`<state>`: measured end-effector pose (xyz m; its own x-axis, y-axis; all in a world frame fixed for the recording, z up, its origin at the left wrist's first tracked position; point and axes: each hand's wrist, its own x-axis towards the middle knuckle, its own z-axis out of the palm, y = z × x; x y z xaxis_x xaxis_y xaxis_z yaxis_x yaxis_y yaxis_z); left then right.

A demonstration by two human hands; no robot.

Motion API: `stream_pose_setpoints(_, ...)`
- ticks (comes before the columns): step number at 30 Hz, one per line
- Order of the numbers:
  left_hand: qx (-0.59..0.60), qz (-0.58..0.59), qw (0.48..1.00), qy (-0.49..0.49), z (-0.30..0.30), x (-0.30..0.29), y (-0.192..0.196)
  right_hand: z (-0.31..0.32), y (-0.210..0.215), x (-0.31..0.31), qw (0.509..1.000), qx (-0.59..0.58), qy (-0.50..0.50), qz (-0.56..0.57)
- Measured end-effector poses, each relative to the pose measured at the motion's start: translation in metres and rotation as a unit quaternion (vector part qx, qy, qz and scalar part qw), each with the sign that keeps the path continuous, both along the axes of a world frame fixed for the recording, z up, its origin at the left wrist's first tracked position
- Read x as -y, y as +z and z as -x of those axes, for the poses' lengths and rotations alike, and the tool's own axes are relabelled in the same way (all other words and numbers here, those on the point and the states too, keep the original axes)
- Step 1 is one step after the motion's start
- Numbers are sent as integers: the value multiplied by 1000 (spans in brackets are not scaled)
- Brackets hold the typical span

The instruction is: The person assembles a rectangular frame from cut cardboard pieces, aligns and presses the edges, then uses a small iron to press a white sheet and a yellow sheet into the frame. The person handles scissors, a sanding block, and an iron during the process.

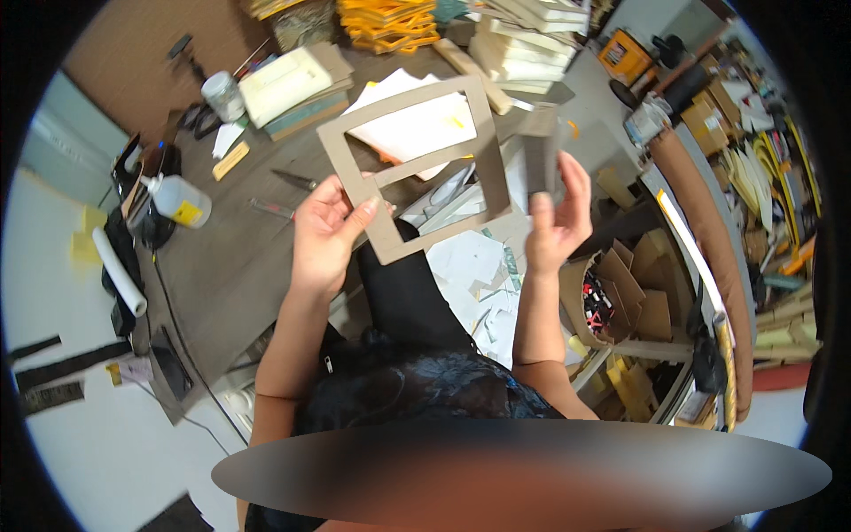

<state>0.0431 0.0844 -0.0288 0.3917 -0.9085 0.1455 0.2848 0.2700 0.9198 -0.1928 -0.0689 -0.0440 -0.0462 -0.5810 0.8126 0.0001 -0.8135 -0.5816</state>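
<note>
My left hand (330, 232) grips a flat tan rectangular frame (489, 164) by its lower left side, thumb on top and fingers behind. A crossbar splits the frame into two openings, and it is held up tilted over the near edge of the table. Just right of the frame, my right hand (560, 222) is closed around the lower end of a grey oblong block (538, 151). The block stands roughly upright and is slightly blurred; what it is for does not show. A small gap separates it from the frame.
White sheets (412, 115) lie behind the frame on the brown table (226, 257). At left are a knife (294, 179), a squeeze bottle (182, 202) and a jar (223, 96). Stacked cream pieces (527, 53) stand at the back. An open cardboard box (647, 306) sits at right.
</note>
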Motion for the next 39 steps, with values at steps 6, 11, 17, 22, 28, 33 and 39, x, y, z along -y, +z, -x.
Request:
stream_pose_setpoints(6,18,-78,981,177,-64,-76,-39,-32,-54,-15,969,-8,179,-167)
stream_pose_setpoints(11,-2,-130,908,399,-101,-171,-107,-108,-71,-72,938,-170,269,-136)
stream_pose_setpoints(17,485,-295,622,539,-66,-212,-125,-198,-91,-131,905,-327,271,-31)
stream_pose_setpoints(22,525,-265,727,355,-81,-242,-139,-239,-104,-146,876,-437,176,106)
stream_pose_setpoints(28,534,-267,724,346,-81,-240,-142,-248,-105,-198,843,-445,246,178)
stream_pose_setpoints(33,512,-269,743,336,-78,-236,-137,-255,-102,-180,844,-476,201,145)
stream_pose_setpoints(39,519,-271,734,346,-79,-235,-139,-261,-99,-179,842,-496,168,133)
